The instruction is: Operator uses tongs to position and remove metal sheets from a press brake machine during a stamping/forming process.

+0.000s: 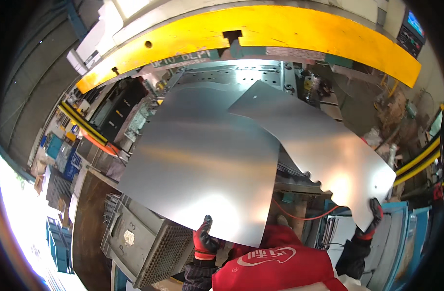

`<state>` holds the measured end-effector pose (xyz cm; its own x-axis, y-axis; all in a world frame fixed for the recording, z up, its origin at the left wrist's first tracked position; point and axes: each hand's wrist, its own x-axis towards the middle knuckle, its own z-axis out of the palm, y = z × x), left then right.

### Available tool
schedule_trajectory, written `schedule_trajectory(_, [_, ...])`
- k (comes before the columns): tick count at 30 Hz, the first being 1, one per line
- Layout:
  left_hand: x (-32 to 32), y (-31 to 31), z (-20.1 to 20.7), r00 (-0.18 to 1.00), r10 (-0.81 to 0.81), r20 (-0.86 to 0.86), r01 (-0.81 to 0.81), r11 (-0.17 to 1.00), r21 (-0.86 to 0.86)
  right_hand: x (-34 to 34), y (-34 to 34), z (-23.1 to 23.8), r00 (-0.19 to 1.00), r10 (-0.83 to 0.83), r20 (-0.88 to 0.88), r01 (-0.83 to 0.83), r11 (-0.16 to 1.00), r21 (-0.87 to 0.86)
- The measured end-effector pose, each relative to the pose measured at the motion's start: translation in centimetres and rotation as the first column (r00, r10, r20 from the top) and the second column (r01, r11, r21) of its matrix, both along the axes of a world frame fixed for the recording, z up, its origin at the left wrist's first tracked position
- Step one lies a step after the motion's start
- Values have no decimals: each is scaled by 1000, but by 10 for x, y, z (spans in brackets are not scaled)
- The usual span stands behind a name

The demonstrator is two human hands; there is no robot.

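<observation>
My left hand (205,239), in a red and black glove, pinches the near edge of a large flat metal sheet (197,150), thumb on top. That sheet reaches from my body to the press bed (222,75). My right hand (374,219), gloved the same way, grips the near right corner of a cut metal panel (324,145) with a notched, wavy edge. The panel slants across on the right, and its far end overlaps the sheet's upper right part. The fingers of both hands are partly hidden below the metal.
A yellow press beam (270,26) spans the far side above the bed. At the lower left stands a grey plastic crate (139,237). Yellow-black guard posts (81,123) (418,162) rise at both sides. A blue-framed rack (399,237) is at the lower right; a red hose (304,218) hangs ahead of me.
</observation>
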<state>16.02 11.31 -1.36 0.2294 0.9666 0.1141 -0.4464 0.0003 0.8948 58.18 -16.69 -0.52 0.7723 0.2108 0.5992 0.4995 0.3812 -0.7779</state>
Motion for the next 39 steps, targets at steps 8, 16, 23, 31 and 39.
schedule_trajectory(8, [7, 6, 11, 1000, -9, 19, 13, 969, -247, -95, -110, 85, 939, -344, -12, 327, 905, -272])
schedule_trajectory(16, [6, 3, 13, 918, 15, -396, 10, 998, 61, -100, -100, 66, 963, -98, -251, 80, 994, -78])
schedule_trajectory(23, [20, 3, 29, 998, 44, -44, -54, 959, -277, -25, -12, 12, 724, 169, -669, -161, 984, 73])
schedule_trajectory(31, [47, -6, 72, 989, 44, 142, 30, 877, -479, 110, 81, -58, 836, 43, -547, -256, 912, -319])
schedule_trajectory(39, [27, 2, 43, 977, 211, 32, -158, 818, -553, 180, 140, -50, 923, -373, -95, 136, 547, -826])
